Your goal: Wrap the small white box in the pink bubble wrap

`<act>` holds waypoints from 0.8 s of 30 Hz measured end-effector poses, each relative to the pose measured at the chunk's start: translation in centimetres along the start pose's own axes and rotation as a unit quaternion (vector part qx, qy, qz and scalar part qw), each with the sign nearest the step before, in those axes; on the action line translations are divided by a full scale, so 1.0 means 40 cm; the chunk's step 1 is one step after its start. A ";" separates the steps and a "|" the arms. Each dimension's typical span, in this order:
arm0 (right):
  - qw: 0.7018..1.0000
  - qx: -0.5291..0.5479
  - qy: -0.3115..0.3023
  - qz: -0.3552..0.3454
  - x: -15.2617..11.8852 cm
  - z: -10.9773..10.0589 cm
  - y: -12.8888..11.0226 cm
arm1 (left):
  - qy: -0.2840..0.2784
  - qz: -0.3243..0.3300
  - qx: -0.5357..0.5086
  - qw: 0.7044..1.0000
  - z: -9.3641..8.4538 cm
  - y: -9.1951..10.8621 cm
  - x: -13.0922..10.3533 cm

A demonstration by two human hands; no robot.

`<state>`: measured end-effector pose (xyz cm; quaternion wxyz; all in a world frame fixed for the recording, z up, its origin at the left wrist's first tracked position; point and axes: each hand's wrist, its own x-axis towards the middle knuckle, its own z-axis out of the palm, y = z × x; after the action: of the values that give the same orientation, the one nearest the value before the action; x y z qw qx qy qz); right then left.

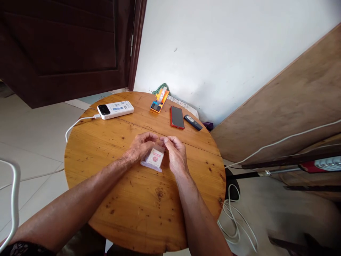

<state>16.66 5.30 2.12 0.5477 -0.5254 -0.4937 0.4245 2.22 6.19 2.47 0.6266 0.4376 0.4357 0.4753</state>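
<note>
A small white box (155, 158) with red print lies on the round wooden table, inside a clear plastic bag (151, 165) whose near edge spreads flat. My left hand (142, 145) is at the bag's far left corner, thumb and fingers pinched together on the plastic. From the right, my right hand (176, 153) pinches at the far edge of the same bag, thumb against forefinger. The fingertips of both hands nearly meet beyond the box. Exactly how much plastic sits between them is hard to see.
Behind my hands on the wooden table (144, 199) are an orange tape dispenser (160, 100), a red-edged phone (177, 117) and a dark handheld device (193, 122). A white power bank (116, 109) with a cable is at the left. A white wall and dark door (66, 46) stand beyond.
</note>
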 end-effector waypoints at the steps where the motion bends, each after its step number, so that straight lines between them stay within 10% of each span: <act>1: 1.000 -0.001 0.000 -0.001 0.001 0.000 0.002 | 0.020 0.029 0.049 0.998 -0.005 0.000 -0.005; 6: 1.000 -0.004 -0.012 0.000 0.013 -0.006 0.017 | -0.019 0.213 0.311 0.926 -0.037 0.026 -0.051; 11: 1.000 -0.022 -0.018 -0.010 0.030 -0.010 0.034 | -0.092 0.220 0.413 0.879 -0.048 0.032 -0.075; 24: 0.991 -0.116 -0.011 -0.061 0.007 -0.012 0.002 | -0.118 0.196 0.412 0.882 -0.054 0.016 -0.061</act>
<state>17.17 5.52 2.10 0.5024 -0.5497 -0.5767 0.3359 -0.41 4.19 2.88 0.3306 0.7856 0.4207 0.3108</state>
